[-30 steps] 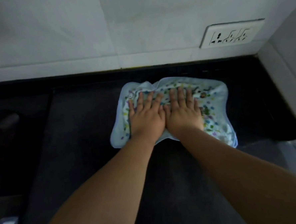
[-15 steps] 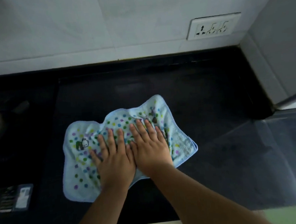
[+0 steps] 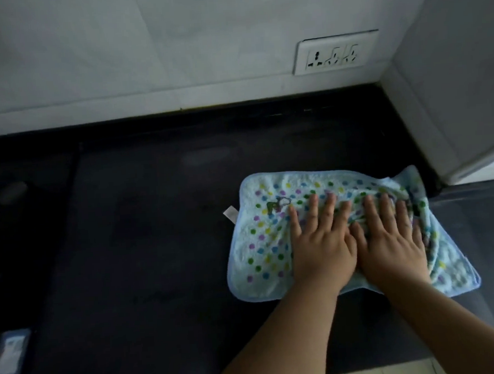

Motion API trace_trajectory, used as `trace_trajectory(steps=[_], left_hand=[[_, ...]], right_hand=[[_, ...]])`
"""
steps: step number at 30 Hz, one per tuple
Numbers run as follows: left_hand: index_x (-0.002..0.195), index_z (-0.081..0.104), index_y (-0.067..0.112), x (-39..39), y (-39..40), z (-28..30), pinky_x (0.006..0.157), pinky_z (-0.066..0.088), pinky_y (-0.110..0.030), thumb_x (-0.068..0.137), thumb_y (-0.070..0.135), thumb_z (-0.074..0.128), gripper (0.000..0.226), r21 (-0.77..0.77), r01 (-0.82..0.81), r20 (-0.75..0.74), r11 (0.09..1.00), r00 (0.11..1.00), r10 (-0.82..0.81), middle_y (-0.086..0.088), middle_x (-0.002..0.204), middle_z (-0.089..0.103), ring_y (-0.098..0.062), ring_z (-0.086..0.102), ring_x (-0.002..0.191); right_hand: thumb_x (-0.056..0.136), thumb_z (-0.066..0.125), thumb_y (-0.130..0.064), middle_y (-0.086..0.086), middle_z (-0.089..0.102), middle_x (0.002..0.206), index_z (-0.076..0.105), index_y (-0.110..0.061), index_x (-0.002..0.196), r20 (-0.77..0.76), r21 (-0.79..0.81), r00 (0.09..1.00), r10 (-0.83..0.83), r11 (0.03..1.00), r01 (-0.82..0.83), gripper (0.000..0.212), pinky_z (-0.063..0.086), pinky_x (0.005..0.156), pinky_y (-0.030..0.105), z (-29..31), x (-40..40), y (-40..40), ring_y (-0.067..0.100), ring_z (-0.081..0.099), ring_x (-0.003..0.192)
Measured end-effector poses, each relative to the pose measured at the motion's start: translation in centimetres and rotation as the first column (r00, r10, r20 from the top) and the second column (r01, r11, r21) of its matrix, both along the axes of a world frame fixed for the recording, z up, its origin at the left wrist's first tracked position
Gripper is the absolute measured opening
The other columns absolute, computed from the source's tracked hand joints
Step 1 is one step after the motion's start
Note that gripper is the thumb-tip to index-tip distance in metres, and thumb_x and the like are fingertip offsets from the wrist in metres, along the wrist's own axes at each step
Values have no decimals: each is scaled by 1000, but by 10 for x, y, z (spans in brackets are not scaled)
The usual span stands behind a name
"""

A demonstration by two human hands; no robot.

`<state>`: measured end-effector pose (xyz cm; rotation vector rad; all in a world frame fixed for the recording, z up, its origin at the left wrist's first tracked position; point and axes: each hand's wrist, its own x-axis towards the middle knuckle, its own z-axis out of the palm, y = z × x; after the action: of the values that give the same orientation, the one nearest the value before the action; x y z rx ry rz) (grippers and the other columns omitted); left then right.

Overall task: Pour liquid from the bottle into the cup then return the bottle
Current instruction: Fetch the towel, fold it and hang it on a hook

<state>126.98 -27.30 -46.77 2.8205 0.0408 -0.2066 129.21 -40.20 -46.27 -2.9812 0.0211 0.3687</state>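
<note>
1. Fingers (image 3: 314,211) of our left hand (image 3: 322,251) and right hand (image 3: 391,244) lie spread flat on the cloth (image 3: 261,243), gripping nothing
2. Bottle and cup are out of view
3. We risk bunching the cloth, leaving streaks on the counter (image 3: 156,235)

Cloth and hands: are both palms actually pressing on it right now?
Touching. The head view shows the left hand and the right hand lying flat, fingers spread, on the dotted cloth, which bunches up between them on the dark counter.
</note>
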Motion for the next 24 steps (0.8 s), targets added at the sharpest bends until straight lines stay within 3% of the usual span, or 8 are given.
trace_trajectory(steps=[3,6,11,14,19,24], left_hand=[[166,15,43,-1,52,-4,127,-12,-58,108,49,19,59,10,-57,13,998,998,57,13,176,2,-17,-11,163],[166,9,44,-9,133,-4,127,-14,-55,106,53,16,61,78,-176,-8,981,984,177,14,175,-4,-15,-13,162],[165,-5,46,-52,279,-2,129,-11,-55,96,56,1,70,188,-389,-61,902,912,406,17,174,-14,-13,-17,161],[164,-9,46,-82,335,-4,129,-10,-55,101,55,4,66,209,-479,-50,853,866,498,17,174,-15,-12,-19,161],[165,-7,46,-102,368,-7,129,-11,-55,106,55,14,63,216,-530,-33,820,835,549,15,175,-13,-13,-19,161],[162,-19,44,-69,357,-5,127,-12,-61,103,61,9,67,249,-586,-88,771,779,621,9,173,-24,-21,-24,160]], right_hand=[[99,1,-66,-7,-29,166,-18,-39,160,7,-24,999,33,999,-33,69,-5,128,47,-5,4,50,20,-29,153],[99,2,-65,-6,-28,167,-21,-38,159,1,18,985,172,985,-172,70,-10,126,49,-5,8,132,23,-33,151],[101,6,-64,-7,-20,169,-13,-39,161,39,129,914,404,905,-406,68,-17,122,54,-9,-10,282,26,-30,153],[102,4,-60,-5,-22,169,-13,-36,161,31,145,858,513,847,-512,66,-17,122,55,-9,-31,342,27,-32,152],[103,4,-59,-4,-24,168,-13,-34,161,20,155,799,601,788,-596,66,-18,122,53,-8,-41,375,26,-34,151],[103,4,-59,-10,-20,169,-8,-39,161,31,200,760,649,741,-641,63,-14,125,49,-6,-14,362,17,-32,152]])
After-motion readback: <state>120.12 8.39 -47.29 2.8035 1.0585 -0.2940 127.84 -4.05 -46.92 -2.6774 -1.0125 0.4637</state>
